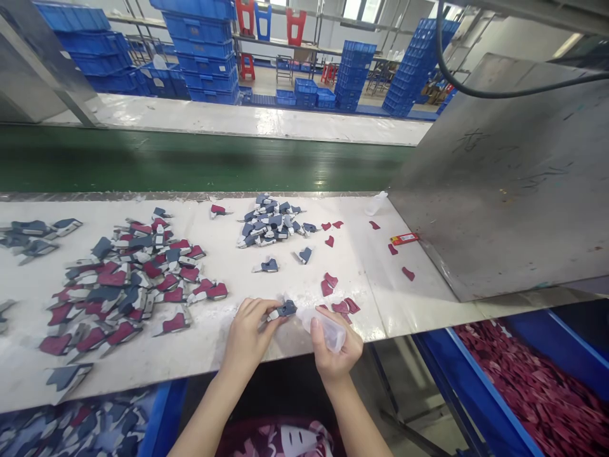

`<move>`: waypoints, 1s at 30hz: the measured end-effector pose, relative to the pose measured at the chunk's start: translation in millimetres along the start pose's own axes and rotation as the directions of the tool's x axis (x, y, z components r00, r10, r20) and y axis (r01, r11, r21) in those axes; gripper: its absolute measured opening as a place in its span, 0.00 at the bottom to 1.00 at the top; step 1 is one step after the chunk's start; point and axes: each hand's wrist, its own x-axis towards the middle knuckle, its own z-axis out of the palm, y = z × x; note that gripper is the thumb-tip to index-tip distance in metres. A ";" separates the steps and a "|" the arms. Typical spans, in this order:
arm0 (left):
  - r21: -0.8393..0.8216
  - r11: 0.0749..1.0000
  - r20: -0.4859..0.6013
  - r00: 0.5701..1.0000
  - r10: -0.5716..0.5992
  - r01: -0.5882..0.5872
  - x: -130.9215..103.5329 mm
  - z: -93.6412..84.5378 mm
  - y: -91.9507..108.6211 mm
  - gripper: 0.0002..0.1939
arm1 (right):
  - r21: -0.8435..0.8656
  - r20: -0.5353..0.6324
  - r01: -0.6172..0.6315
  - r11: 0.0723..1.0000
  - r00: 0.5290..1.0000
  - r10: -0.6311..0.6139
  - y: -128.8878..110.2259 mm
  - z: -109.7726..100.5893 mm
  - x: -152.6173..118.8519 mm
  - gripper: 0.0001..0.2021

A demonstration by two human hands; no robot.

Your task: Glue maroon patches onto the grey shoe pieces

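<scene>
My left hand [252, 330] pinches a small dark blue and white plastic part [286, 309] just above the white table. In my right hand [339, 346] is a translucent squeeze bottle [328, 330], tilted so that its nozzle points at the blue part; whether the two touch I cannot tell. Beside the right hand lie several loose maroon pieces [351, 306]. Two more blue and white parts [269, 265] rest beyond my hands, in front of a pile of similar blue parts [273, 222]. To the left spreads a larger heap of parts with maroon and blue faces [128, 279].
A blue bin of maroon pieces [533, 381] stands low at right, another bin of parts [76, 419] low at left. A metal panel [514, 184] bounds the right side. Behind the table runs a green conveyor belt [214, 162]. A red packet [404, 238] lies near the panel.
</scene>
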 end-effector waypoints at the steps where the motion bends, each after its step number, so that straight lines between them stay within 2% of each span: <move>1: 0.001 1.000 0.000 1.000 0.003 -0.003 0.0 0.0 -0.1 0.05 | 0.004 0.005 -0.001 1.000 1.000 0.001 0.0 -0.1 -0.1 0.06; 16: 0.026 1.000 0.003 1.000 -0.003 0.002 -0.6 -0.6 0.6 0.05 | -0.034 -0.038 -0.063 0.997 0.997 0.061 2.4 -1.6 -5.3 0.06; 30: 0.009 1.000 -0.019 1.000 -0.009 0.009 -1.6 0.6 1.0 0.06 | 0.082 -0.081 -0.120 0.989 0.989 0.127 6.6 -5.4 -14.1 0.04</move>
